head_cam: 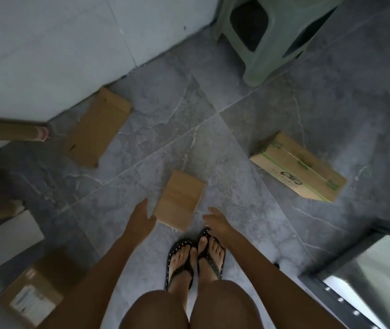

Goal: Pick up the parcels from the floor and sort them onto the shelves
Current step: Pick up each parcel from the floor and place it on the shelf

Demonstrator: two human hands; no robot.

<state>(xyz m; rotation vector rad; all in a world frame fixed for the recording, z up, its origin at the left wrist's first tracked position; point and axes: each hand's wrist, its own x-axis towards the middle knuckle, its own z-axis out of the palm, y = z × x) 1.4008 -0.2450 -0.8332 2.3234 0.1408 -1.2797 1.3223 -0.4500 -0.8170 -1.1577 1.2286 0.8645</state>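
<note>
Small plain cardboard parcel (180, 200) flat on the floor (213, 138), mid-scene, just beyond the toes. Brown, matt, box-shaped, with crisp edges and a faint line across the top, perhaps a flap seam. Probably light and stiff enough for a lift from two sides, though with unknown contents. Best taken by the two long sides, palms pressing inward, fingertips worked under the near edge. Sits low against the tile, so expect little room underneath. No great risk of slipping on matt board; beware of crushed corners under a hard squeeze.

Left grip (141, 213) spread wide, fingers straight, at the parcel's left edge; touching or nearly so, cannot tell which. Right grip (216, 220) loose and relaxed, just beside the near right corner, apart from it. Holding nothing, either one.

Further out, on the far left, a flat brown package (96, 128) lying by the foot of the pale wall (47, 55). On the right, a larger carton with green print (296, 169), taped and sharp-cornered. At near left, a labelled carton (32, 293), a flat white packet (6, 236), and a cardboard tube (6, 131) poking in from the left edge. At the far right, a pale green plastic stool (260, 43), smooth and moulded. Underfoot, glossy grey marbled tile with pale veins and thin grout lines. Near right, a dark metal frame (345, 295) around a shiny panel, possibly shelving; cannot say for sure.
</note>
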